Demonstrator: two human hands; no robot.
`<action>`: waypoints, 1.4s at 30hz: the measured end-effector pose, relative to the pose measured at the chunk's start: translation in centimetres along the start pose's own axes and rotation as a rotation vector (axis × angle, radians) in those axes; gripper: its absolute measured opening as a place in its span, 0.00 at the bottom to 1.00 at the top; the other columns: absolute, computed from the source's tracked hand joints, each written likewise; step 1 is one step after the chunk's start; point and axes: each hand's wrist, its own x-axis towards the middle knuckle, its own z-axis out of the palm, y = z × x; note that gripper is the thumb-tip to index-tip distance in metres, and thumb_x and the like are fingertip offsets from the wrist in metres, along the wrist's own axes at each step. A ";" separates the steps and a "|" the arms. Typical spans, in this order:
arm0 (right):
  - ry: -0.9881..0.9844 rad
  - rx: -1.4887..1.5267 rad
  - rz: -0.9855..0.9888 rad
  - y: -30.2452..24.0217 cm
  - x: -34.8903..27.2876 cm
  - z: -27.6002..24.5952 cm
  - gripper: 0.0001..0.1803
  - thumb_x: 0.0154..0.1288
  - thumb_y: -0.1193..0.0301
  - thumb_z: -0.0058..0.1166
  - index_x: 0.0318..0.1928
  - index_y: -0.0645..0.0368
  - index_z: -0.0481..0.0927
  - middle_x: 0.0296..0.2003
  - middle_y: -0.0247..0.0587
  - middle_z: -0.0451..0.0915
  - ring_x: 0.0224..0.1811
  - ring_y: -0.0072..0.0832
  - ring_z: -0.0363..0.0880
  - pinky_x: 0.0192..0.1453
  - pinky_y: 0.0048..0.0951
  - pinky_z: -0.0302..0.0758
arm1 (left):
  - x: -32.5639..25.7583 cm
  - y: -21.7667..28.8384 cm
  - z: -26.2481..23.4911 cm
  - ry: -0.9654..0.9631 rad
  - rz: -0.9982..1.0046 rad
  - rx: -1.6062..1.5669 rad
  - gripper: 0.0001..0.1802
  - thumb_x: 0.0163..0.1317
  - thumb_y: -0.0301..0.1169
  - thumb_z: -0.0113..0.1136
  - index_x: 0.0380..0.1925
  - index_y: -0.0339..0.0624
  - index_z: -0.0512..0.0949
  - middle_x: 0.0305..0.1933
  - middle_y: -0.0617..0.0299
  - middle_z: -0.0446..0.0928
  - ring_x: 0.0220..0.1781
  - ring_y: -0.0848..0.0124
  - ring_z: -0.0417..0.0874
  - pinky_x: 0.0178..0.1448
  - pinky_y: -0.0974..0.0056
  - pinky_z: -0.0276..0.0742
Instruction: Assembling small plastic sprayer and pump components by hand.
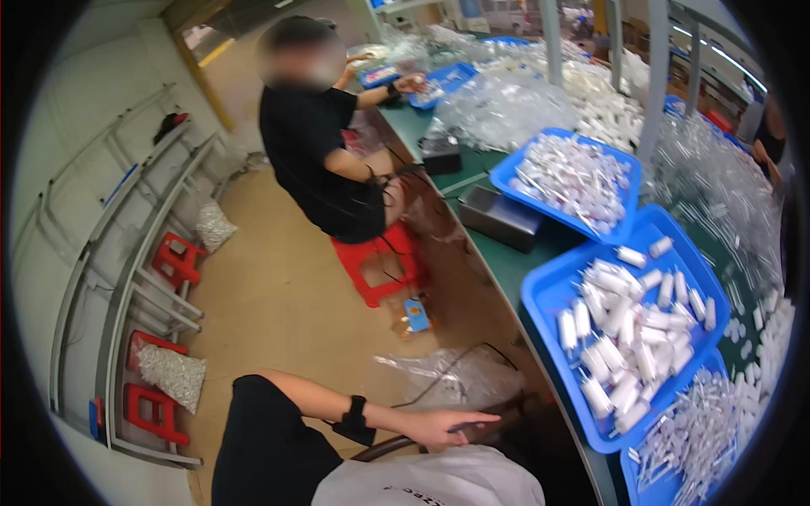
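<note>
My left hand is low in the middle, in front of my white shirt. A black band with a small box-like piece is strapped round its wrist. The fingers are drawn together and point right, with a small dark thing against them; its kind does not show. Beyond the hand lies a clear plastic bag with a dark cable across it. My right hand is outside the picture. On the green bench to the right, a blue tray holds white cylindrical parts with thin wire leads.
Two more blue trays hold small white parts. Near the bench edge stands a dark metal box. A co-worker sits on a red stool, hands at the bench. Red stools and filled bags line the left wall rack.
</note>
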 end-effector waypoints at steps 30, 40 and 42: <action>-0.013 -0.187 -0.046 -3.2 0.5 -1.6 0.07 0.69 0.67 0.38 0.45 0.50 0.67 0.20 0.32 0.70 0.26 0.26 0.66 0.35 0.26 0.66 | 8.8 23.6 -25.4 0.743 -0.145 -0.404 0.06 0.58 0.27 0.53 0.29 0.35 0.69 0.22 0.62 0.70 0.28 0.66 0.80 0.30 0.71 0.80; 0.012 -0.169 -0.016 -4.0 1.0 -1.4 0.06 0.70 0.66 0.36 0.42 0.50 0.66 0.20 0.35 0.71 0.26 0.29 0.67 0.34 0.29 0.68 | 11.7 24.8 -32.7 0.898 0.153 -0.683 0.15 0.60 0.22 0.44 0.46 0.26 0.59 0.48 0.40 0.66 0.52 0.51 0.70 0.61 0.48 0.65; -0.025 -0.168 -0.017 -3.8 1.2 -1.3 0.06 0.70 0.66 0.36 0.42 0.51 0.66 0.20 0.36 0.71 0.25 0.30 0.67 0.34 0.29 0.68 | 11.3 26.3 -31.8 1.005 0.020 -0.828 0.18 0.61 0.26 0.44 0.48 0.26 0.58 0.51 0.38 0.63 0.55 0.51 0.67 0.64 0.50 0.60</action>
